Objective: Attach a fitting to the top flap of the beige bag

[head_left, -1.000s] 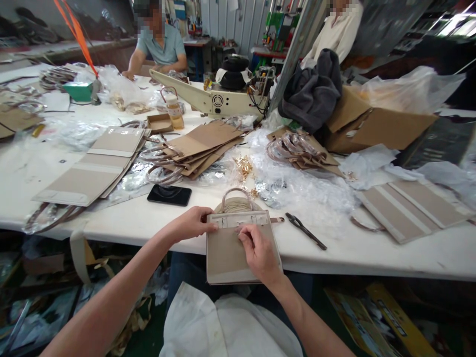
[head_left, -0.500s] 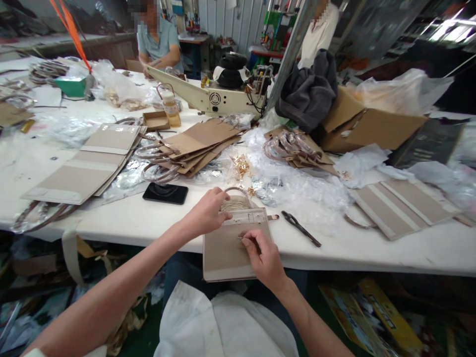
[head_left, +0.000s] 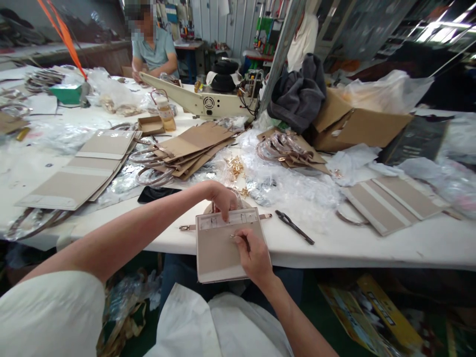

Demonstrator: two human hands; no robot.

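A beige bag panel (head_left: 219,258) lies at the table's front edge, its lower part jutting over my lap. A pale strip with small metal prongs runs along its top, and a strap end with a metal fitting sticks out on each side. My left hand (head_left: 225,199) grips the top edge, thumb in front, the other fingers hidden behind. Over the panel's middle, my right hand (head_left: 256,255) pinches a small metal piece (head_left: 233,236), too small to name exactly. To the right lie dark pliers (head_left: 295,228).
Gold-coloured metal bits (head_left: 235,167) lie beyond the panel among clear plastic wrap. Stacked brown bag panels (head_left: 197,141) with wrapped handles, a black phone (head_left: 156,194) and more beige panels (head_left: 394,201) surround the work spot. Across the table sits a person (head_left: 154,49).
My left hand has moved from above the panel's upper left corner onto its top edge and now grips it. A strap end has come into view at left. My right hand keeps its pinch.
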